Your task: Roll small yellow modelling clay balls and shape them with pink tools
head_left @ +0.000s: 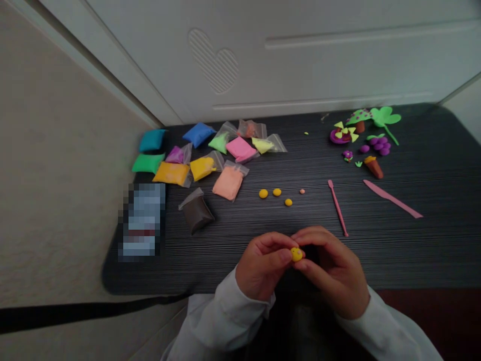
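Head view: two bare hands work close together over the near edge of the dark table (240,271).
Yellow piece: the small yellow piece (296,254) is between the fingertips of both hands, lifted above the table; it carries small marks, too tiny to tell exactly.
Left hand: the left hand (263,263) is nearly closed, with thumb and finger pinching the piece from its side.
Right hand: the right hand (334,268) is curved, with its thumb and finger narrow on the other side of the same piece.
Step in hand: I judge it is fine shaping, or pressing a small detail onto the piece.
Next move: it calls, I think, for light and even pressure, one hand steadying while the other adjusts; a strong squeeze could flatten the soft form.
Yellow balls: three yellow balls (277,192) lie apart beyond the hands, with a tiny peach ball (302,191) near them.
Pink tools: the thin pink stick (338,208) and the pink knife (393,199) lie to the right, untouched.
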The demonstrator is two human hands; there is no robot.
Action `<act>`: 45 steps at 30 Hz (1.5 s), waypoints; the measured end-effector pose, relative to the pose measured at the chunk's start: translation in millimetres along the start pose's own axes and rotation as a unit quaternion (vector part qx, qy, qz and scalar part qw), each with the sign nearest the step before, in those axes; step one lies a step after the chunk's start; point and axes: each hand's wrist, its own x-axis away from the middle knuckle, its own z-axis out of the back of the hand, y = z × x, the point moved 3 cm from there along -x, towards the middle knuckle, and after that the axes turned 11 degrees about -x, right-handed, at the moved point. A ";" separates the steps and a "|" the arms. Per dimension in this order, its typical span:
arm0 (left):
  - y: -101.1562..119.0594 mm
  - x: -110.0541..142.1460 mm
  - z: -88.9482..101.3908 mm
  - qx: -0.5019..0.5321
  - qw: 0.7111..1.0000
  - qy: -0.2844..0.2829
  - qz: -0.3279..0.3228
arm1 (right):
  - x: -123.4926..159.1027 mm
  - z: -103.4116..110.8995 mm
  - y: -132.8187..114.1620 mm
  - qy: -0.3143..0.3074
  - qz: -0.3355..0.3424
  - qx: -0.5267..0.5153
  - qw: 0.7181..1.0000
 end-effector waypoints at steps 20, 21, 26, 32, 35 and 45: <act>-3.0 2.5 3.7 -0.024 0.999 -0.033 -0.023 | 2.5 -1.4 -0.6 -0.040 -0.007 -0.056 0.998; -2.8 2.4 3.6 -0.025 0.999 -0.030 -0.022 | 2.2 -1.6 -0.2 -0.038 -0.007 -0.056 0.998; -1.6 2.8 2.6 -0.027 0.998 -0.040 -0.026 | 1.1 -1.6 0.2 -0.031 0.002 -0.059 0.998; -2.4 4.4 2.7 -0.034 0.998 -0.050 -0.031 | 2.1 -1.4 0.7 -0.025 0.015 -0.050 0.998; -2.2 4.6 1.7 -0.050 0.995 -0.063 -0.051 | 2.7 -0.6 1.3 -0.018 0.024 -0.041 0.999; -1.9 5.3 1.5 -0.056 0.995 -0.053 -0.059 | 5.9 0.1 -0.9 0.005 0.074 0.002 0.997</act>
